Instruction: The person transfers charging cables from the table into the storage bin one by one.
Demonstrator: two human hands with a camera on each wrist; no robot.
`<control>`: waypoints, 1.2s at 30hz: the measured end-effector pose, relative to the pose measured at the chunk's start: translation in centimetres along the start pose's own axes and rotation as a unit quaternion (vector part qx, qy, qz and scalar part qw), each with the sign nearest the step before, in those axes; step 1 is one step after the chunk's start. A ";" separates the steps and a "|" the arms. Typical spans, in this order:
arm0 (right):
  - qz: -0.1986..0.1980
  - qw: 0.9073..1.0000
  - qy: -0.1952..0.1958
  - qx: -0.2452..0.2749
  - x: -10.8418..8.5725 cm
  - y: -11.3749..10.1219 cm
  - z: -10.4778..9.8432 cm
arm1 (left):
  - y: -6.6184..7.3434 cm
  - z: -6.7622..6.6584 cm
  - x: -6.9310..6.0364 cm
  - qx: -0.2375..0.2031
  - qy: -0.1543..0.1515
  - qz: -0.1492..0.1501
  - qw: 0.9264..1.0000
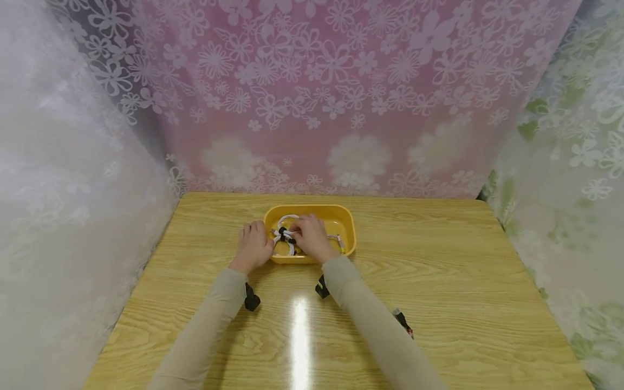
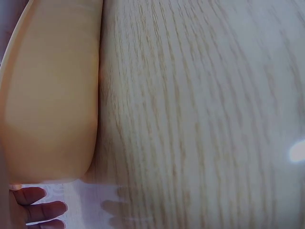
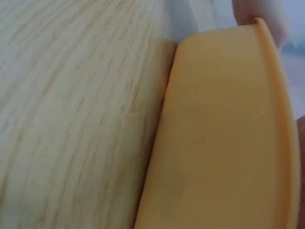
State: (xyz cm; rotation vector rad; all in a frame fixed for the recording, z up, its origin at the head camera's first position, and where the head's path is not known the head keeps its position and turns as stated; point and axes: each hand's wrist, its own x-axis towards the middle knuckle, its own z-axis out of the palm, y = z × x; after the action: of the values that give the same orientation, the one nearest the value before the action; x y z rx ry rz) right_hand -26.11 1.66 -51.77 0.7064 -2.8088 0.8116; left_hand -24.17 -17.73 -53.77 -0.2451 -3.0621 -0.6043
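A yellow plastic bin (image 1: 349, 227) stands near the table's far edge and holds several white cables (image 1: 287, 216), some bundled with black ties. My left hand (image 1: 253, 246) grips the bin's left end; in the left wrist view its fingers (image 2: 45, 210) lie outside the bin wall. Reaching inside over the front rim, my right hand (image 1: 312, 237) pinches part of a white cable bundle, its fingertips partly hidden. To its right in the bin lies another white cable end (image 1: 339, 242) with a yellow part. Both wrist views are mostly filled by the bin's outer wall (image 3: 219, 129).
On the wood-grain table (image 1: 439, 260), a small dark cable (image 1: 402, 322) with a metal plug lies by the right forearm, partly hidden. Black wrist devices (image 1: 251, 299) hang under both wrists. Flower-patterned curtains (image 1: 331, 97) enclose the back and sides.
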 end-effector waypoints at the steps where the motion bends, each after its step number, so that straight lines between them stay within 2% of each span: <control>1: 0.000 1.000 -0.001 -0.004 0.1 0.0 0.1 | 0.0 0.0 0.0 0.001 0.001 0.000 1.000; 9: -0.015 0.999 -0.029 -0.005 0.9 0.4 0.6 | -0.1 0.2 0.2 0.008 0.004 0.001 1.000; 14: -0.022 0.999 -0.030 -0.007 0.9 0.6 0.8 | -0.1 0.2 0.2 0.007 0.012 0.004 1.000; 28: -0.053 0.997 -0.027 -0.043 0.7 0.5 0.9 | 0.0 0.2 0.1 0.014 0.008 0.004 1.000; 36: -0.053 0.996 -0.054 -0.045 0.5 0.5 1.1 | -0.1 0.3 0.1 0.010 0.012 0.007 1.000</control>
State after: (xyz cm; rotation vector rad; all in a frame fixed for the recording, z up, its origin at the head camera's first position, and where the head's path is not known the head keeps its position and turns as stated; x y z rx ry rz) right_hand -26.83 1.27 -52.78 0.9019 -2.8514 0.6421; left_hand -24.25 -17.66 -54.08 -0.2553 -3.0393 -0.5708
